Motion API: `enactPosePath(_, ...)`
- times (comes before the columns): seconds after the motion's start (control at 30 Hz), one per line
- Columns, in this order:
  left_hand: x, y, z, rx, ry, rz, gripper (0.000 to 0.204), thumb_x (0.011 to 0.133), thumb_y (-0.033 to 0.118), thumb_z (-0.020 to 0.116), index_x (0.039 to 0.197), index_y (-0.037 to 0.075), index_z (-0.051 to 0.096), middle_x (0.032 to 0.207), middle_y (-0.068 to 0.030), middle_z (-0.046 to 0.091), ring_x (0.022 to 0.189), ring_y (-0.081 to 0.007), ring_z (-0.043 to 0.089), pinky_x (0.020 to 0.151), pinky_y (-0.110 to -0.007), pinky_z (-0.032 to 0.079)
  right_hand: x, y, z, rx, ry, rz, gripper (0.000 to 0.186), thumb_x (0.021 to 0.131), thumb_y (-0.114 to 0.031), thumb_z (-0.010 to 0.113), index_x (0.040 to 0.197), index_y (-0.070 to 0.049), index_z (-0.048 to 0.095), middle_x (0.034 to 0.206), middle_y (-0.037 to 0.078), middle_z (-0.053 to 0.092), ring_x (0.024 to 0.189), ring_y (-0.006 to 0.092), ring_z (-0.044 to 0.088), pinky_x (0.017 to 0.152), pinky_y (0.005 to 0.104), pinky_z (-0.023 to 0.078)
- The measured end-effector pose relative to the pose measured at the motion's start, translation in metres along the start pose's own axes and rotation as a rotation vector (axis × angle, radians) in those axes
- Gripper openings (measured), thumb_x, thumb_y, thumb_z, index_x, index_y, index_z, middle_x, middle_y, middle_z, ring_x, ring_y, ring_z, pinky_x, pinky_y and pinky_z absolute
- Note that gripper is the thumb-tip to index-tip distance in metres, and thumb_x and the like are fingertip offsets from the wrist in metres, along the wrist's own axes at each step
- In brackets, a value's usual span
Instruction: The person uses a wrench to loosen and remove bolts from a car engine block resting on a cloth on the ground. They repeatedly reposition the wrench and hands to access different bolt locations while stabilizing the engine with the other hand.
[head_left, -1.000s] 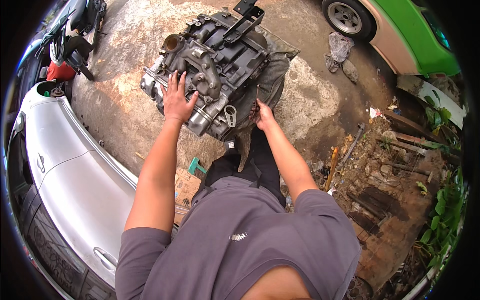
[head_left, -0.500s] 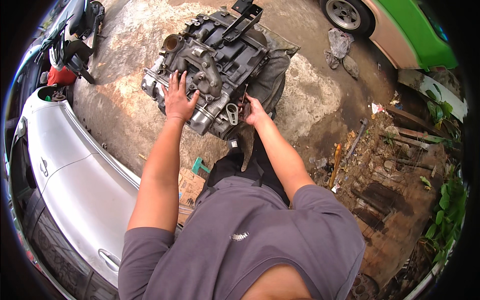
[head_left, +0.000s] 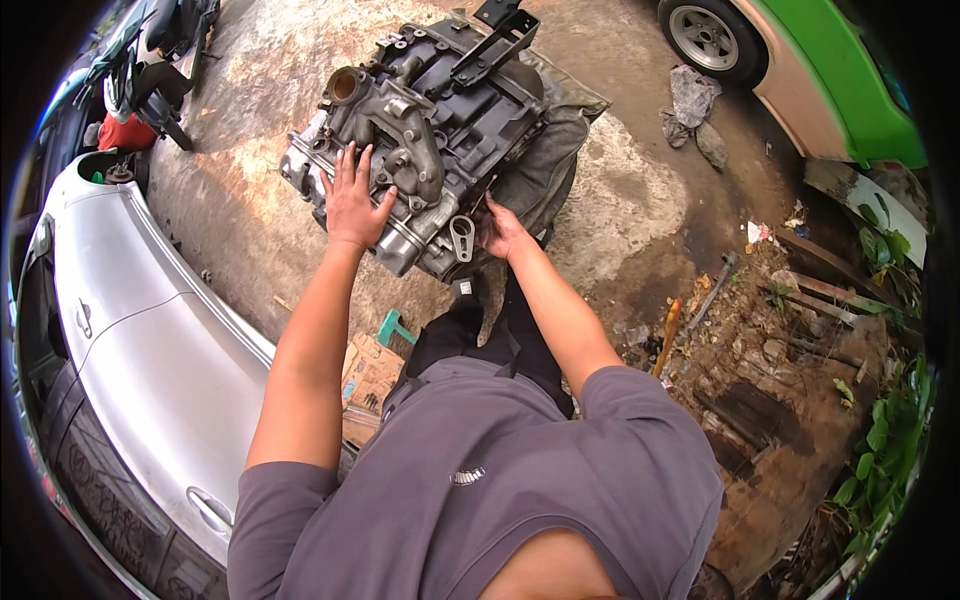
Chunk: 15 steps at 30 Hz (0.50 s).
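Note:
A grey metal engine [head_left: 470, 135] lies in front of me, with a cast pipe piece [head_left: 425, 165] on its upper side. My left hand [head_left: 354, 205] rests flat on its near left part, fingers spread. At the near right edge, my right hand [head_left: 505, 232] is closed, its fingers curled in beside the engine and partly hidden. A thin rod-like thing [head_left: 486, 192] shows at those fingertips; its kind is unclear. Just left of the right hand, a flat metal lifting eye [head_left: 462, 238] with a large hole sticks out from the engine.
Dark cloth [head_left: 545, 165] lies along the engine's right side. A silver car [head_left: 150, 340] stands at left, a green and pink vehicle [head_left: 815, 70] at far right. Cardboard [head_left: 368, 372] and a green object [head_left: 395, 327] are near my legs. Rubble and wood [head_left: 770, 350] cover the right ground.
My right hand's fingers have shifted slightly at the engine's edge, and the thin rod shows less distinctly. The left hand stays flat on the engine. The view has shifted a little.

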<state>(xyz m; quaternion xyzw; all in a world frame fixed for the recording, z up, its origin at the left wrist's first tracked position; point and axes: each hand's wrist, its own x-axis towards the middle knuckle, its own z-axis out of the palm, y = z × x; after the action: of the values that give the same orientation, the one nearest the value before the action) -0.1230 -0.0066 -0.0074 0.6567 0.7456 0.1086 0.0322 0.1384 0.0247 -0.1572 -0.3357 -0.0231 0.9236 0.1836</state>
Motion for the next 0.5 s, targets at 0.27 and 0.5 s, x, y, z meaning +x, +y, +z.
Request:
enactPosePath(0.27, 0.001, 0.002, -0.003, 0.012, -0.024, -0.004, 0.078, 0.085, 0.048, 0.058, 0.152, 0.019, 0.029, 0.158, -0.0107, 0.025, 0.147, -0.0303, 0.020, 0.119, -0.055, 0.010, 0.010, 0.016, -0.001, 0.133, 0.214, 0.084, 0.066, 0.088, -0.069, 0.051, 0.125, -0.015, 0.056, 0.123, 0.008, 0.061, 0.110, 0.0290, 0.059, 0.094, 0.0505, 0.045)
enactPosePath(0.5, 0.001, 0.002, -0.004, -0.011, -0.020, -0.004, 0.077, 0.085, 0.047, 0.059, 0.151, 0.018, 0.031, 0.158, -0.0098, 0.027, 0.147, -0.0315, 0.021, 0.119, -0.054, 0.010, 0.021, 0.007, -0.027, -0.188, 0.455, -0.235, 0.068, 0.091, -0.055, 0.060, 0.131, -0.001, 0.052, 0.122, 0.014, 0.062, 0.111, 0.0275, 0.060, 0.093, 0.0436, 0.049)
